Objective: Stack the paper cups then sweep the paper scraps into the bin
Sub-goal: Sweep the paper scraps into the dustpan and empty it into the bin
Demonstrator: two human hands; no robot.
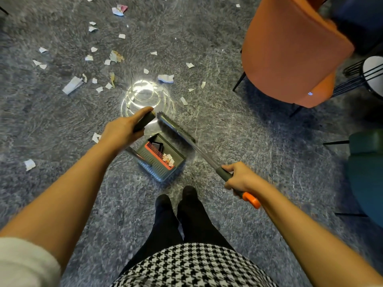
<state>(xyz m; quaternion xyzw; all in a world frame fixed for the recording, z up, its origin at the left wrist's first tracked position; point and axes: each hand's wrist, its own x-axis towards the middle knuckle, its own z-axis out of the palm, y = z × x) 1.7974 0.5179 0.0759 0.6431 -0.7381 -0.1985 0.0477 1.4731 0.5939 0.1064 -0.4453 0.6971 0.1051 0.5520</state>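
My left hand (122,129) grips the dark upright handle (145,121) of a grey-green dustpan (163,158) standing on the floor just ahead of my feet. A few paper scraps (169,158) lie inside it by an orange comb strip. My right hand (241,179) grips the broom handle (226,175) near its orange end. The broom head (174,127) hangs just beyond the pan's far edge. Several white paper scraps (72,84) lie scattered over the grey floor, mostly far left and centre. No paper cups show.
An orange chair (290,52) stands at the far right, its dark legs reaching the floor. A teal seat (366,162) sits at the right edge, a wire-legged stool (371,75) behind it. A bright light reflection marks the floor beyond the pan.
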